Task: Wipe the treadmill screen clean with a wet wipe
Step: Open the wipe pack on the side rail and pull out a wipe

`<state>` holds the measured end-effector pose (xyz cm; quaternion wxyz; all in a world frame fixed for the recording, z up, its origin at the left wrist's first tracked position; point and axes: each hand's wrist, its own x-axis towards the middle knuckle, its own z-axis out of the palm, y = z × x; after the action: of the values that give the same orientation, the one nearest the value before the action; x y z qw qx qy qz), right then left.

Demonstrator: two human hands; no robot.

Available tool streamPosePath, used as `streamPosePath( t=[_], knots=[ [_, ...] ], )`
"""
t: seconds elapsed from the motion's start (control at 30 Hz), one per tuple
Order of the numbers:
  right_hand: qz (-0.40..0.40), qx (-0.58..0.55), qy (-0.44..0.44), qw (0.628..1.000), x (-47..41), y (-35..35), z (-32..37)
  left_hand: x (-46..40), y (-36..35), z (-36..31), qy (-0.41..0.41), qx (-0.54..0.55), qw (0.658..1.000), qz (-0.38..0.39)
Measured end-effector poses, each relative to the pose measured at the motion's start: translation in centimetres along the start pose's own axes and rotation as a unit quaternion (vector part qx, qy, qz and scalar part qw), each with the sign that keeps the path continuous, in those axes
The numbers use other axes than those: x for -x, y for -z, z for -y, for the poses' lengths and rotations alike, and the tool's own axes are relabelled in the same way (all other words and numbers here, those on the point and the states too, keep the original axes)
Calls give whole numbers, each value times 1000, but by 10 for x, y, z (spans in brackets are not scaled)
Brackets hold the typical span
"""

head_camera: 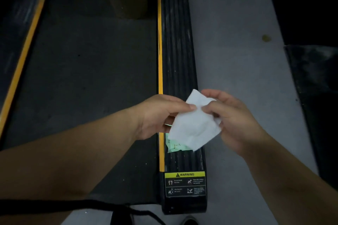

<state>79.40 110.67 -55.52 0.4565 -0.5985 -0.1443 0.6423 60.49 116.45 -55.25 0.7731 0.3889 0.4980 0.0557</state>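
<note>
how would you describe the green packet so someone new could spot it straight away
Find the black ribbed side rail right of the treadmill belt, edged by a yellow stripe. Just above its yellow warning label lies the pale green packet, partly hidden under the white wipe: the only green thing there.

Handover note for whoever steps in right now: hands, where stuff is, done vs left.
Left hand: pinches the left edge of the white, partly folded wet wipe between thumb and fingers.
Right hand: pinches the wipe's upper right part.
The wipe is held in the air above the black ribbed side rail of the treadmill. A pale green packet lies on that rail, partly hidden under the wipe.
Done: wipe is out and in hand.
Left: the treadmill screen is not in view here; find it and wipe it. No wiping is seen yet.
</note>
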Motion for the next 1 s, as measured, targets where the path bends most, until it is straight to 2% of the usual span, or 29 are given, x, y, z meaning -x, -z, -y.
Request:
streamPosePath(
  t=[0.07, 0.13, 0.2, 0.27, 0.4, 0.47, 0.57, 0.67, 0.77, 0.83, 0.9, 1.0],
  knots=[
    [17, -80, -26, 996, 2, 0, -5, 0, -5, 0, -13, 31, 999, -27],
    [20, -138, -94, 986, 6, 0, -15, 1, -9, 2, -27, 51, 996, -71],
    [22, -131, -119, 984, 11, 0, -24, 3, -13, 4, -35, 47, 992, -109],
    [19, -107, -89, 990, 14, 1, -30, 4, -15, 5, -52, 32, 990, -124],
    [-55, -14, 39, 998, 15, 2, -25, 7, -15, 7, -99, -2, 989, -108],
    [-27, 53, 98, 993, 18, 3, -19, 9, -15, 7, -127, -82, 985, -86],
    [30, 189, 118, 974, 18, 5, -15, 12, -14, 4, -140, -208, 961, -119],
    [-21, 272, 124, 954, 19, 1, -14, 18, -12, 1, -155, -227, 950, -151],
    [-24, 209, 117, 971, 23, -8, -4, 27, -5, -7, -141, -148, 968, -147],
    [31, 101, 47, 993, 29, -18, 4, 35, 1, -13, -109, -90, 981, -134],
    [73, 47, -18, 996, 33, -31, 8, 45, 7, -21, -96, -44, 986, -129],
    [39, -24, -60, 997, 39, -59, 16, 62, 20, -34, -97, 14, 988, -121]
  ],
)
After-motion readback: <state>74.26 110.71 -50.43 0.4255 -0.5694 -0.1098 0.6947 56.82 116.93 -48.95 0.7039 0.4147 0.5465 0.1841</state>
